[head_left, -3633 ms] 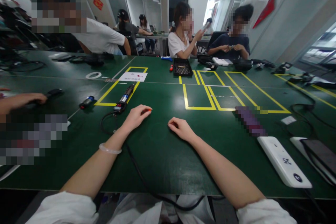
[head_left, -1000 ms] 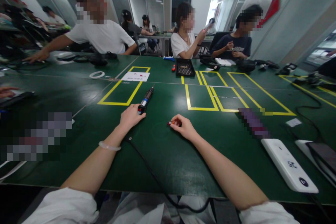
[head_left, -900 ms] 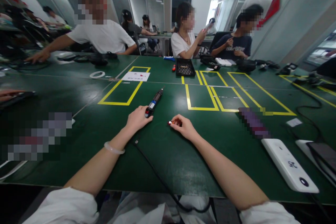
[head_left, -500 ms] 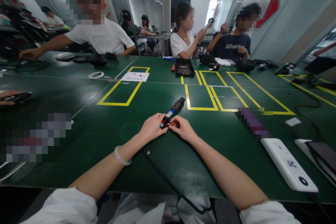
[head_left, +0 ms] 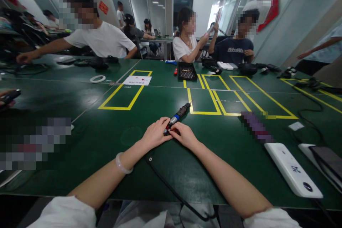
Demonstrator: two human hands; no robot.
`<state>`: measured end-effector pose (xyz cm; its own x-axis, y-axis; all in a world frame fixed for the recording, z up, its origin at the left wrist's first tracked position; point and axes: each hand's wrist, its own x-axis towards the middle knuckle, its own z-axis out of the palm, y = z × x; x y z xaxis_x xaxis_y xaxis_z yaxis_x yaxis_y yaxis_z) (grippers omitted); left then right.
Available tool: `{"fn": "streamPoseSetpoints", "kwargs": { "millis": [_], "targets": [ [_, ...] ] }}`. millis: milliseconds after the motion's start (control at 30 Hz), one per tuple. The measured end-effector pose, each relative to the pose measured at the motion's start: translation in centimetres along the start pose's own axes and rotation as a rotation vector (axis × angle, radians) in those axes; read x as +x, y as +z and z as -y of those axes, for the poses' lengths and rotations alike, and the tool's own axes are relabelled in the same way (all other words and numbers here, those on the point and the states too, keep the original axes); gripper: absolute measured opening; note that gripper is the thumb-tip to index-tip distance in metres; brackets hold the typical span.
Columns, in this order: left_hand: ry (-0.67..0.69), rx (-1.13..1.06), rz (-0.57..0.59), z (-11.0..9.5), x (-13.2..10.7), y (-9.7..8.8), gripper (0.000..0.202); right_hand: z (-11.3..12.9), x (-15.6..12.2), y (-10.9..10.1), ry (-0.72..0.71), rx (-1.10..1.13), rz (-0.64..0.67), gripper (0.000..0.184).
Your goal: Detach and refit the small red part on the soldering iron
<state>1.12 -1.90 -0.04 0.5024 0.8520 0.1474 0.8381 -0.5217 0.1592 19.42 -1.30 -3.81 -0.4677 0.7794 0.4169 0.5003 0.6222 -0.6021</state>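
A corded pen-shaped power tool with a blue band lies on the green table, tip pointing away to the right. My left hand grips its near end with curled fingers. My right hand is closed against the same end, pinching a small red piece that is mostly hidden by the fingers. The tool's black cord runs back from my hands over the table's near edge.
Yellow taped rectangles mark the table ahead. A black tray of bits and a paper sheet lie farther back. White power strips sit at the right. Several people sit around the far side; another hand holds a device at left.
My left hand dragged the tool from the left yellow box rightward to meet my right hand. The red piece passed to the right hand, which now presses against the tool's near end.
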Motion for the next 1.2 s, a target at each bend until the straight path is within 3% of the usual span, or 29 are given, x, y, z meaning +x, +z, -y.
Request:
{"fn": "streamPoseSetpoints", "kwargs": {
  "millis": [267, 467, 600, 967, 1100, 1200],
  "targets": [
    [-0.046, 0.034, 0.021, 0.4, 0.3, 0.5, 0.057, 1.0, -0.1, -0.7, -0.027, 0.003, -0.018, 0.007],
    [-0.100, 0.076, 0.008, 2.3, 0.9, -0.1, 0.058, 0.1, -0.3, -1.2, 0.038, -0.010, -0.001, 0.009],
    [-0.212, 0.118, 0.010, 5.3, 1.2, -0.6, 0.057, -0.3, -0.4, -1.2, 0.035, -0.005, 0.014, 0.009],
    [-0.562, 0.161, 0.000, 17.2, 0.2, -1.5, 0.062, -0.7, -0.7, -1.4, 0.033, -0.003, 0.035, 0.010],
    [-0.633, 0.184, 0.001, 18.7, -0.6, -2.1, 0.063, -0.7, -0.7, -1.5, 0.035, -0.004, 0.039, 0.011],
    [-0.651, 0.236, -0.042, 18.1, -0.8, -2.3, 0.060, -0.7, -0.6, -1.5, 0.033, 0.000, 0.038, 0.011]
  ]
}}
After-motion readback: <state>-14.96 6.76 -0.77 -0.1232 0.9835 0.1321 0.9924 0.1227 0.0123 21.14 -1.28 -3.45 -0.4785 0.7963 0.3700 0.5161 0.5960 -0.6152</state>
